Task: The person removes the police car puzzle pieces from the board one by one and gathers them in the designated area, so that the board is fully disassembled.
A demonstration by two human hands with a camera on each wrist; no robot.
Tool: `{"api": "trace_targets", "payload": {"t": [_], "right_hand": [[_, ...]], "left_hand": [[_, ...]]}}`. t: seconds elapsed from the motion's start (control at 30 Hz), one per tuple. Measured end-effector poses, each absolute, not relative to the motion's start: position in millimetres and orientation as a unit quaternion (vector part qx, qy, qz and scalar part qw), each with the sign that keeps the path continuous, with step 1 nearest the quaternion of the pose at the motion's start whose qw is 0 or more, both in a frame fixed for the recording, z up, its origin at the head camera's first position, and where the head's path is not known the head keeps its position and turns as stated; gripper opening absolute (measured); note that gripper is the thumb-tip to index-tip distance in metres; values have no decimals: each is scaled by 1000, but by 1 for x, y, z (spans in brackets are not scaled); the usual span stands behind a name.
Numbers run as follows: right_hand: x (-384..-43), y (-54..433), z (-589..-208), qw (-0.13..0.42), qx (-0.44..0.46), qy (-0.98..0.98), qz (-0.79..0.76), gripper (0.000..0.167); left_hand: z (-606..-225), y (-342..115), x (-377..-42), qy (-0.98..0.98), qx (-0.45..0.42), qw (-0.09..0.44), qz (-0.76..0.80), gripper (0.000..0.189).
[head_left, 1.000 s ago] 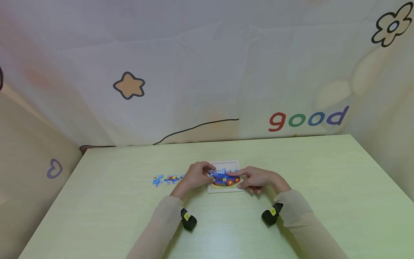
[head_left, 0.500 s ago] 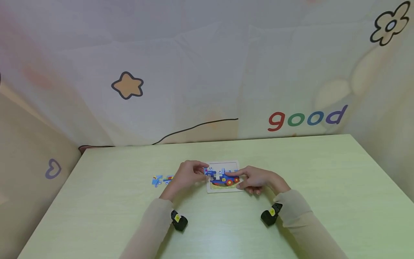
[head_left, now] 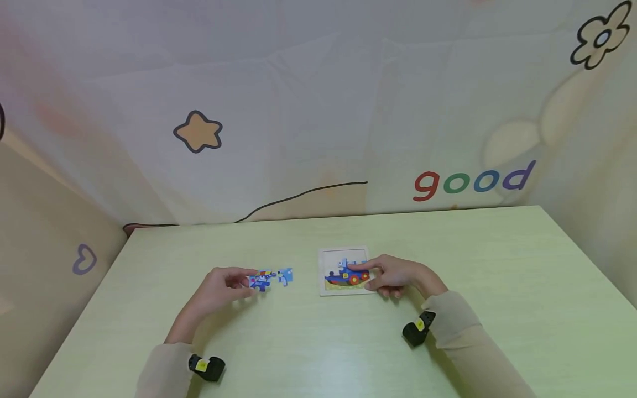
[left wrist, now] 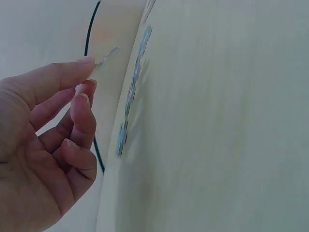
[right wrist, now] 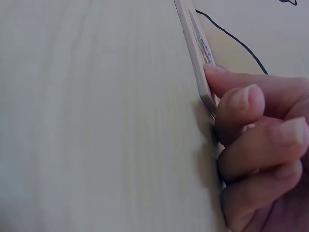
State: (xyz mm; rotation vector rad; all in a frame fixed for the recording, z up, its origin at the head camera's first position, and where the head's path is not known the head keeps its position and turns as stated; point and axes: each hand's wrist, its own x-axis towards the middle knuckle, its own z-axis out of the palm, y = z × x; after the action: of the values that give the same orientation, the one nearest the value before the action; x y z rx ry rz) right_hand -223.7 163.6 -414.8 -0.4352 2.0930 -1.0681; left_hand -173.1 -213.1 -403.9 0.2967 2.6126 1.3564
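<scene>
My left hand (head_left: 217, 289) pinches a blue jigsaw puzzle piece (head_left: 259, 283) between thumb and fingertips, over a row of loose puzzle pieces (head_left: 285, 276). In the left wrist view this piece (left wrist: 108, 57) appears edge-on, raised off the table. At mid-table lies a white-framed puzzle board (head_left: 343, 294), its lower part filled with a blue and red vehicle picture and its upper part bare. My right hand (head_left: 396, 273) grips the board's right edge, with the index finger stretched over the picture. The right wrist view shows a digit on the frame (right wrist: 192, 48) and other fingers curled beside it.
The pale green table (head_left: 318, 342) runs back to a fabric wall (head_left: 318, 121) printed with a star, a flower and the word "good". Each wrist carries a small black camera (head_left: 207, 368). In the left wrist view the loose pieces (left wrist: 133, 92) lie flat in a line.
My left hand has lifted the blue piece off the board's left side and carried it left, over the loose pieces. The right hand stays on the board.
</scene>
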Motion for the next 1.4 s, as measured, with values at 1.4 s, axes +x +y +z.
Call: {"api": "trace_targets", "payload": {"t": [1.4], "right_hand": [[-221,172,-419,342,-218,802,-439,51]], "left_hand": [[-409,-246,-166,917,57,112,378,38]]}}
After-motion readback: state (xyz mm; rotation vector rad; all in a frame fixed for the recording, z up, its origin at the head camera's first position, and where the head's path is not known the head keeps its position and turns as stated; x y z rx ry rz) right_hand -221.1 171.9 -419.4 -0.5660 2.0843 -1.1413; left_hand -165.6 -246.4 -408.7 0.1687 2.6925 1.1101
